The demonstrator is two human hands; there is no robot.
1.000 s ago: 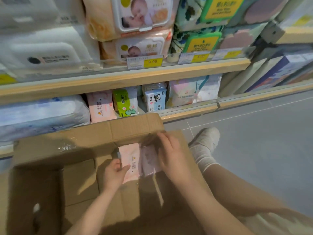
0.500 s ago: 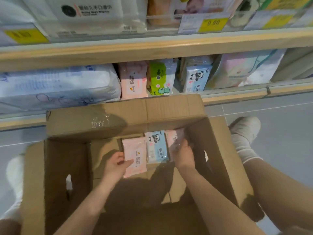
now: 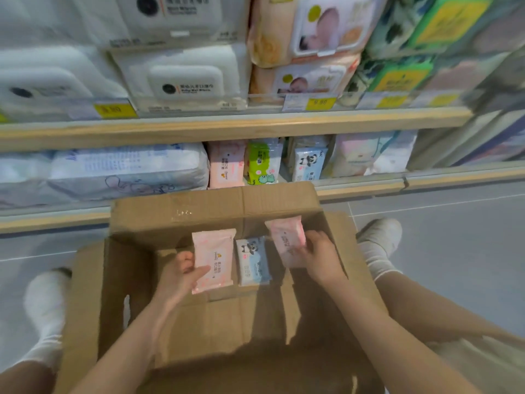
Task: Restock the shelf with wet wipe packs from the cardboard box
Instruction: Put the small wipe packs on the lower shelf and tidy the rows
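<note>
Both bare forearms reached forward and down from the bottom of the view, roughly parallel and well apart. The left hand (image 3: 181,275) was turned palm up and inward — its thumb lay across the face of a pale pink soft plastic wipe pack (image 3: 214,260), with the fingers (image 3: 184,258) curled behind the pack's left edge. The right hand (image 3: 318,255) sat higher and farther forward, its back toward the camera, pinching a second pink wipe pack (image 3: 285,237) by the lower right side — that pack tilted leftward.

Grey tiled floor (image 3: 454,265) meets wood-edged store shelving (image 3: 227,127) bearing yellow price tags (image 3: 321,103).
</note>
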